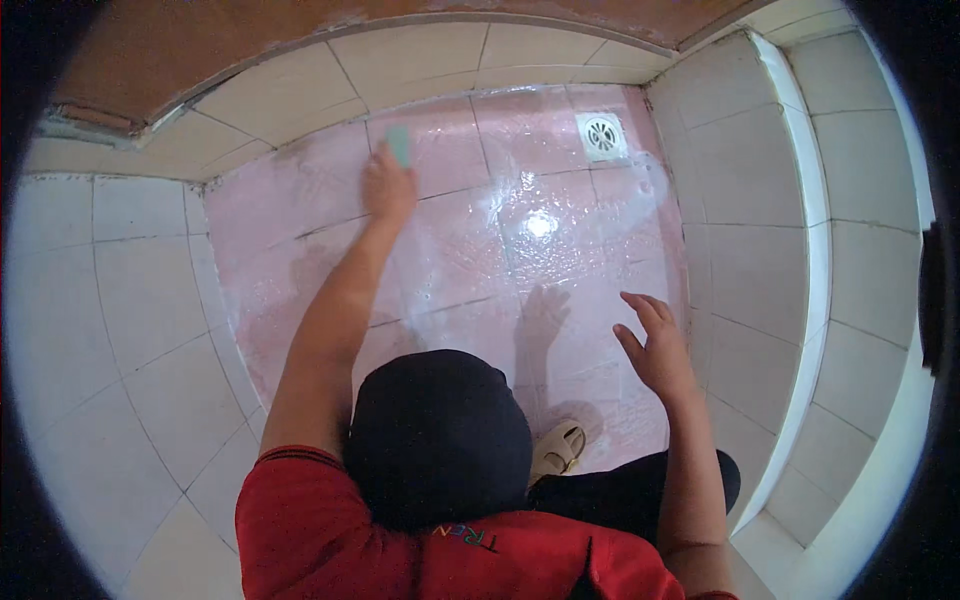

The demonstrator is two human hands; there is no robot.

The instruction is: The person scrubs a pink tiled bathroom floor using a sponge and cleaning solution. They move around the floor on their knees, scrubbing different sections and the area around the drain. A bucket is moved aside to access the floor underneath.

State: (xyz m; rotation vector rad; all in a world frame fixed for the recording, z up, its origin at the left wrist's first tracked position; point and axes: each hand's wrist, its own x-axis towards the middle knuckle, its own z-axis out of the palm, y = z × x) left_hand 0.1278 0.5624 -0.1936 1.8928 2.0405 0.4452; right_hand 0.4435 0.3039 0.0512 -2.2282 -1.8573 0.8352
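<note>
My left hand (388, 185) is stretched forward over the wet pink floor tiles (442, 165), its fingers on a pale green scouring pad or sponge (398, 146). The hand and pad are slightly blurred. The pad lies near the base of the far wall. My right hand (654, 339) hangs above the floor at the right, fingers apart and holding nothing; a hand-shaped shadow falls to its left. Water and whitish suds (646, 187) glisten across the tiles, some just beside the square floor drain (601, 136).
Cream-tiled walls (420, 56) border the floor ahead and on both sides, with a raised ledge (814, 247) at the right. My black-clad knee (442, 435) rises at the centre, close to my foot in a beige sandal (561, 450). A brown surface (300, 30) lies beyond the far tiles.
</note>
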